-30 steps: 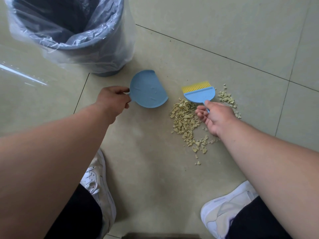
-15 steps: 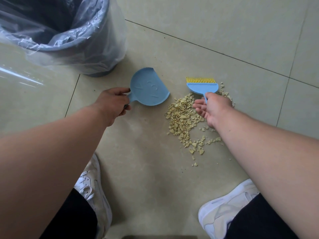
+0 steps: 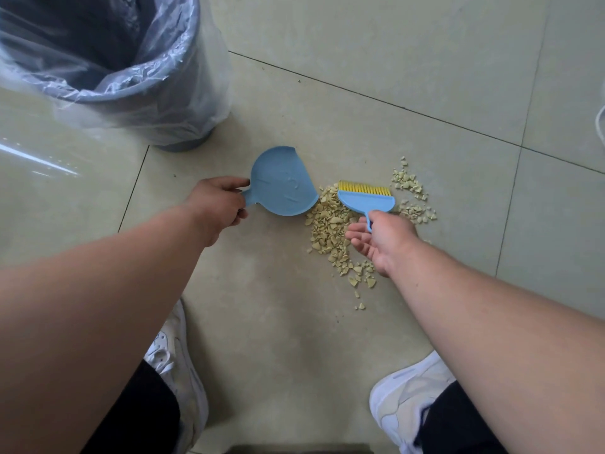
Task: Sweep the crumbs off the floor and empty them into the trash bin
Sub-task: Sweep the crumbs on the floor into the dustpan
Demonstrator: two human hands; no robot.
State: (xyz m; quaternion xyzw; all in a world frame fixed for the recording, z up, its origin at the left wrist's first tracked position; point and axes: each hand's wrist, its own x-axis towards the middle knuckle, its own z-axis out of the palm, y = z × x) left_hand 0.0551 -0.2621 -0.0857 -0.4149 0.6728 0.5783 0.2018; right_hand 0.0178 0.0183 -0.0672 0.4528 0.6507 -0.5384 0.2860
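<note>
Dustpan (image 3: 284, 184) has been brought right since the earlier frame, its open lip now touching the left edge of the crumb pile (image 3: 330, 224), and the brush (image 3: 366, 198) has been shifted left, yellow bristles down on the far side of the pile. Dustpan handle is gripped by the left hand (image 3: 218, 208); brush handle is pinched by the right hand (image 3: 381, 240), lower fingers loosely spread. Plastic-lined trash bin (image 3: 131, 93) is stood on the tiled floor (image 3: 393, 77) up-left, well apart from the pile.

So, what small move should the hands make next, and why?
Probably the right hand should draw the blue yellow-bristled brush leftward, pushing the yellowish crumbs into the blue plastic dustpan, whose edge the left hand holds beside the pile; the pan looks empty.
</note>
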